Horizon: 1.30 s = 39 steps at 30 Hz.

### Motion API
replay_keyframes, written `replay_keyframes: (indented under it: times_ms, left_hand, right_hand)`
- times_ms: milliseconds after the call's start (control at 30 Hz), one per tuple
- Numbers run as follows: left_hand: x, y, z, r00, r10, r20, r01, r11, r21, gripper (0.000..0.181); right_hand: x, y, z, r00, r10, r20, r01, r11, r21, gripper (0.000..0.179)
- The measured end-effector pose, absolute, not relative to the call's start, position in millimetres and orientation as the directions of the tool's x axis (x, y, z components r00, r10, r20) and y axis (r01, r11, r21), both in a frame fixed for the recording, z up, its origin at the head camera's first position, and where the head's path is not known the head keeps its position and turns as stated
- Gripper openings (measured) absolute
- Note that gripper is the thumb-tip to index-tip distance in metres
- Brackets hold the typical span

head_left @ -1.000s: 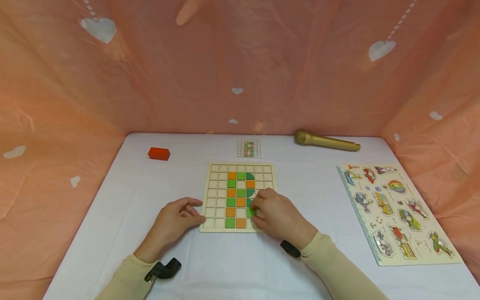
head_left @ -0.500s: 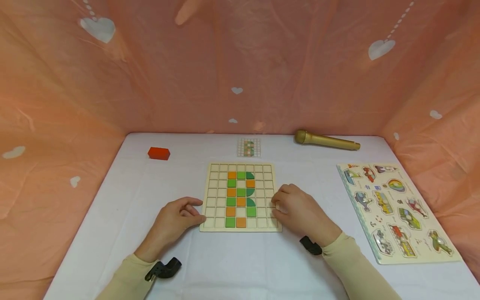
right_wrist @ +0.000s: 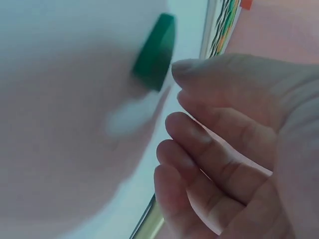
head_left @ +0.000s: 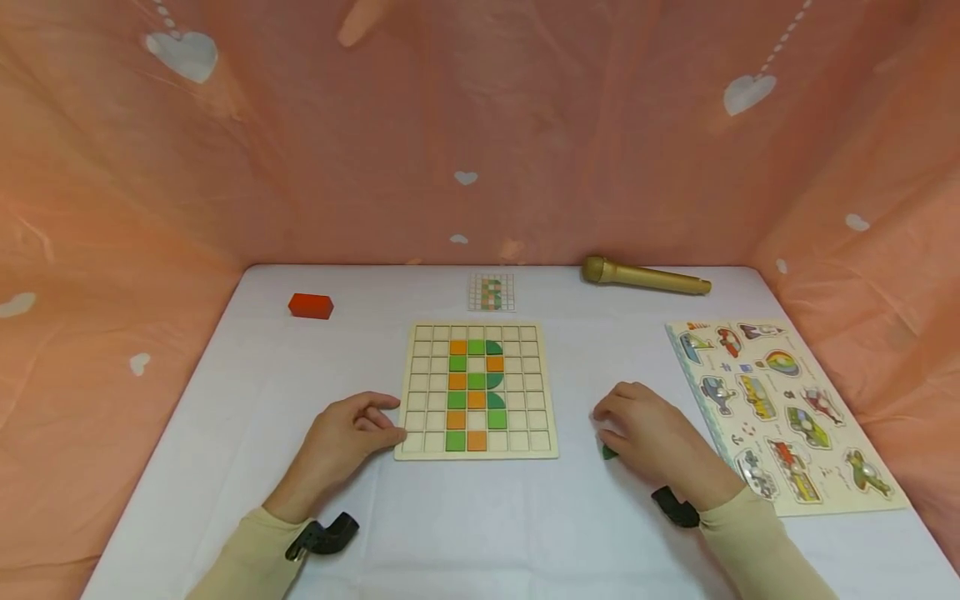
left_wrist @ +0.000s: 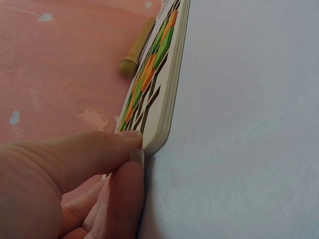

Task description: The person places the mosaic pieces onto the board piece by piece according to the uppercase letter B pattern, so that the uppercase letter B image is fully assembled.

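On the table lies a wooden grid board (head_left: 525, 417) with orange, green and dark green tiles (head_left: 476, 379) set in its middle columns. My left hand (head_left: 341, 442) holds the board's left edge; in the left wrist view the thumb (left_wrist: 94, 154) and a finger meet at its corner. To the right of the board, my right hand (head_left: 660, 433) hovers low over the table with loosely bent fingers. A dark green curved tile (right_wrist: 157, 52) sits just off the right thumb's tip, with a small gap visible; in the head view the hand covers most of it.
A small pattern card (head_left: 492, 292) lies behind the board. Around the edges are a red block (head_left: 311, 306) at back left, a gold toy microphone (head_left: 645, 276) at back right and a picture puzzle (head_left: 787, 417) beside the right arm.
My right hand has left the tiles on the board and moved right to the dark green tile on the table. The left hand stays at the board's edge.
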<state>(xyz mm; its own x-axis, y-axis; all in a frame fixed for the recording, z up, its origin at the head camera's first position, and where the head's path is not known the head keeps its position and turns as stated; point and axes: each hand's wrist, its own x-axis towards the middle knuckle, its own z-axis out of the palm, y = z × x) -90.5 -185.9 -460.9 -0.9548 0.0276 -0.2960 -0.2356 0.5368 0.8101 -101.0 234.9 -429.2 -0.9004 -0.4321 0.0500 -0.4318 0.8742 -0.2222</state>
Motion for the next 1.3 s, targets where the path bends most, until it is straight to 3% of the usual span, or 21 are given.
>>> replay_keyframes:
  times_ms: [500, 1033, 1300]
  left_hand:
    - [-89.7, -186.2, -460.0, -0.959, 0.031, -0.283, -0.221, 0.545, 0.809, 0.05]
    - [-91.5, -185.3, -462.5, -0.958, 0.043, -0.283, -0.218, 0.531, 0.819, 0.05]
    - [-91.5, -186.2, -462.4, -0.955, 0.029, -0.296, -0.235, 0.539, 0.809, 0.05]
  right_hand:
    - [-81.5, 250.9, -428.9, -0.92, -0.391, 0.015, -0.382, 0.889, -0.25, 0.023]
    - [-59.1, 237.1, -426.1, -0.883, -0.468, -0.033, -0.451, 0.865, -0.219, 0.03]
    - [-53.4, 234.6, -429.3, -0.869, -0.494, -0.016, -0.474, 0.843, -0.255, 0.034]
